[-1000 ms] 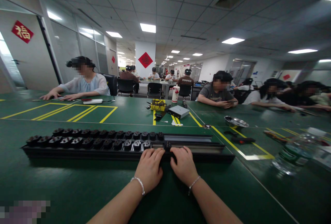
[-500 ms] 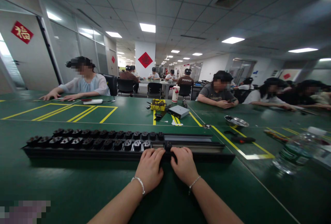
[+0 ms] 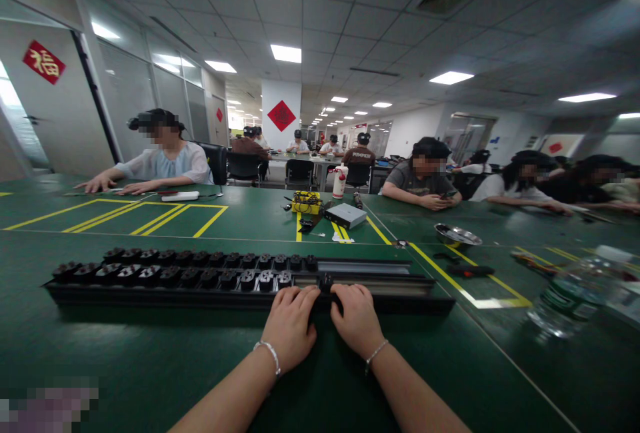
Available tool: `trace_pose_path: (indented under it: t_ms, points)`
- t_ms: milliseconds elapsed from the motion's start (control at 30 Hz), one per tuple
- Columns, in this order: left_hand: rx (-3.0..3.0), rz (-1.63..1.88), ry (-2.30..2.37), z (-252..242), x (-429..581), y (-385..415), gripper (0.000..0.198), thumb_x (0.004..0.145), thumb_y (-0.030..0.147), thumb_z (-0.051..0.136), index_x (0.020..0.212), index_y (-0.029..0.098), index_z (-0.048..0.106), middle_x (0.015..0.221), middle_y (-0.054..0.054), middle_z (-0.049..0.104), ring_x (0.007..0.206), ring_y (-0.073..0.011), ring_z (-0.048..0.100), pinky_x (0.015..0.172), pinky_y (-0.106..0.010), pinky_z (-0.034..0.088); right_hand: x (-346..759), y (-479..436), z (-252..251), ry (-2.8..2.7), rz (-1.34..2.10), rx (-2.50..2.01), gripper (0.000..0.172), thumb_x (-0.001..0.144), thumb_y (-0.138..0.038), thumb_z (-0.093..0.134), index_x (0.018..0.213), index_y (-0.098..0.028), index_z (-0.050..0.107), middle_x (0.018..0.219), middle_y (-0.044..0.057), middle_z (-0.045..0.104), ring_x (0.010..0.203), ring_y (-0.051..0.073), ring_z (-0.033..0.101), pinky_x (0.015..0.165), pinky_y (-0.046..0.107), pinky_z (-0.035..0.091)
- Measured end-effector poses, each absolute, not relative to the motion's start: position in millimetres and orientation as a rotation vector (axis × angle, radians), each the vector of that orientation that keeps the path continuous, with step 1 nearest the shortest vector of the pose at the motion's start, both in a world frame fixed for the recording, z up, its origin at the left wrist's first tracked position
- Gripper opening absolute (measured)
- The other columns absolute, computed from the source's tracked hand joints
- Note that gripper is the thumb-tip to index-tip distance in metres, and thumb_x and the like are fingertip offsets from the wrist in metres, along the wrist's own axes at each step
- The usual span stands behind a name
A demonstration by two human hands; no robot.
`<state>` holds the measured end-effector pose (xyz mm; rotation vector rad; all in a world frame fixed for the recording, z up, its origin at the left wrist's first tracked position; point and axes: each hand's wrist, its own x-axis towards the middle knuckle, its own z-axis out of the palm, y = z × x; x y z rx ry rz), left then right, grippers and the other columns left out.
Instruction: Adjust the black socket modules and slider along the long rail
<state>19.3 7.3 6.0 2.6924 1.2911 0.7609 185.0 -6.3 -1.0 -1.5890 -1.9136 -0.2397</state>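
Green table (image 3: 150,366). Left hand (image 3: 291,326) and right hand (image 3: 356,321) at the front rail (image 3: 165,296), fingers half curled over its near edge, tips just beside a lone module (image 3: 326,280) between them; can't tell if gripping. Module sits in the rail, right of the other modules (image 3: 190,278), facing too small to read. Rail's long axis runs left-right.

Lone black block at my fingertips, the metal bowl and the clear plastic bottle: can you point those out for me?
Lone black block (image 3: 326,280): head view, on its upper part.
Metal bowl (image 3: 457,236): head view, on its wall.
Clear plastic bottle (image 3: 564,301): head view, on its green label.
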Motion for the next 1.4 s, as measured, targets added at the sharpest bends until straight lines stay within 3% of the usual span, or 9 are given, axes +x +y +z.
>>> trace_pose_path:
  t_ms: [1033, 1400]
  points:
    - [2.722, 0.697, 1.305, 8.9, 19.9, 5.3, 0.059, 0.065, 0.018, 0.049, 0.123, 0.027, 0.041, 0.128, 0.000, 0.047, 0.111, -0.0227, 0.038, 0.098, -0.040, 0.023, 184.2, -7.1, 0.8, -1.924, -0.334, -1.642, 0.016, 0.072, -0.017, 0.047, 0.086, -0.021, 0.054, 0.079, 0.002, 0.060, 0.080, 0.017, 0.051, 0.083, 0.031, 0.028]
    - [2.732, 0.728, 1.307, 7.3, 20.2, 4.4, 0.059, 0.065, 0.020, 0.049, 0.123, 0.025, 0.041, 0.129, 0.000, 0.045, 0.111, -0.0234, 0.037, 0.099, -0.040, 0.022, 184.2, -6.3, 0.8, -1.929, -0.308, -1.641, 0.016, 0.072, -0.016, 0.045, 0.085, -0.021, 0.054, 0.079, 0.000, 0.061, 0.080, 0.016, 0.052, 0.087, 0.033, 0.026]
